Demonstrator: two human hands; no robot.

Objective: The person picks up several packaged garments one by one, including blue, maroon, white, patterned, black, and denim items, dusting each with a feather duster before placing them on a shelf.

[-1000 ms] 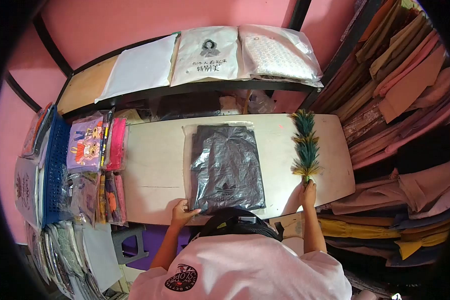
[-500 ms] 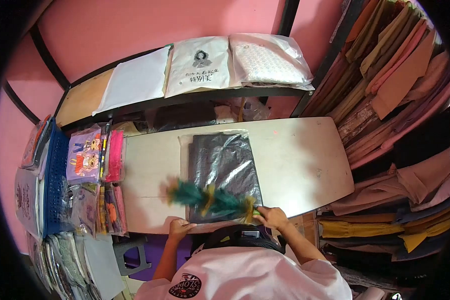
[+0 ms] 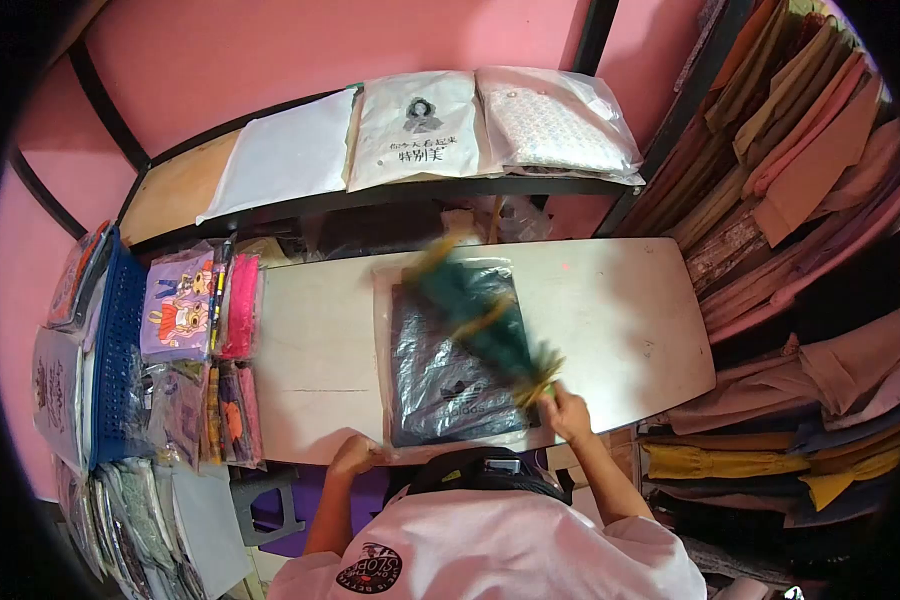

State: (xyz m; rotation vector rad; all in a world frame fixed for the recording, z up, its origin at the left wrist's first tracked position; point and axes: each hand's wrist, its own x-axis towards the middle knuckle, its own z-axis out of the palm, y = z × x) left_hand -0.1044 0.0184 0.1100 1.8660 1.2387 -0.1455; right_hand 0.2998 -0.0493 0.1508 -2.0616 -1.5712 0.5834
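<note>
My right hand [image 3: 568,414] is closed around the handle of a feather duster [image 3: 497,348], green with yellow bands and blurred by motion. The duster slants up and left over a clear plastic bag [image 3: 381,330] with a dark folded garment [image 3: 425,375] inside, which bears an adidas logo. The bag lies flat on the pale table [image 3: 620,330]. At its near left corner, my left hand [image 3: 355,455] is closed, fingers pinched on the bag's edge.
Bagged printed clothes [image 3: 178,308] and a blue basket [image 3: 120,350] stand at the left. A shelf [image 3: 185,190] along the pink wall carries several packaged items. Hanging and folded clothes [image 3: 750,450] fill the right side. A grey stool [image 3: 270,510] is below the table.
My right hand has swung the feather duster up and away from me, from the bag's near part toward its far part. My left hand stays at the near left corner.
</note>
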